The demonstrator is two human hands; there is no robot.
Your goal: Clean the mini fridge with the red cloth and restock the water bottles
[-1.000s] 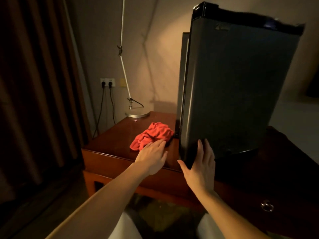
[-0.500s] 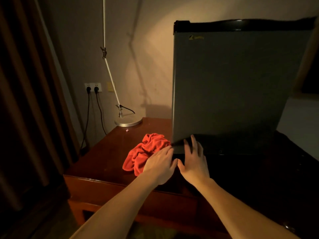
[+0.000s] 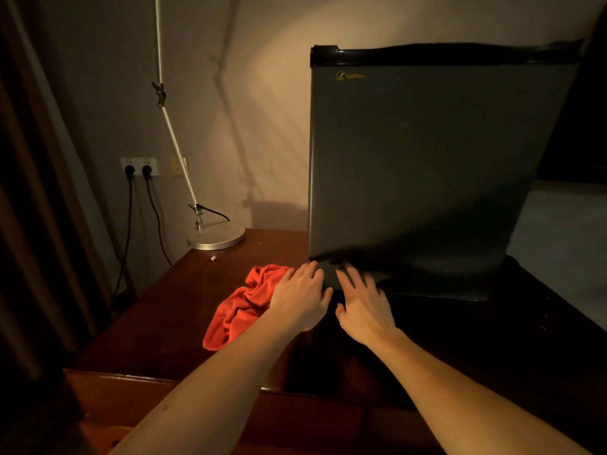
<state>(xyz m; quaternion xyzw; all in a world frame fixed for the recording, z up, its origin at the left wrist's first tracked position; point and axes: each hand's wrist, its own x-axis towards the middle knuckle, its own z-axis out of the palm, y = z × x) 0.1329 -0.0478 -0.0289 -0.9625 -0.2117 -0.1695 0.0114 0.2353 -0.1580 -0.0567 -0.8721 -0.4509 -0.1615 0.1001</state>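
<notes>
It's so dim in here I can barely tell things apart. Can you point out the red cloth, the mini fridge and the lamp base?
red cloth [image 3: 241, 305]: head view, middle of the crumpled folds.
mini fridge [image 3: 427, 165]: head view, centre of the grey door.
lamp base [image 3: 216, 238]: head view, top of the round metal disc.

A beige wall [image 3: 262, 77] is lit warmly; a lamp base [image 3: 216, 238] is seen on the wooden counter [image 3: 164, 323], two plugs seated in the wall socket [image 3: 139, 166], dark curtain [image 3: 33, 224] hung left.

Both forearms bare, reaching fwd, converging. Left hand [image 3: 300, 298] palm down, fingers straight, slightly spread. Right hand [image 3: 364, 302] just beside it, palm down, fingers splayed and extended, tips blurred. Neither grip holds anything.
</notes>
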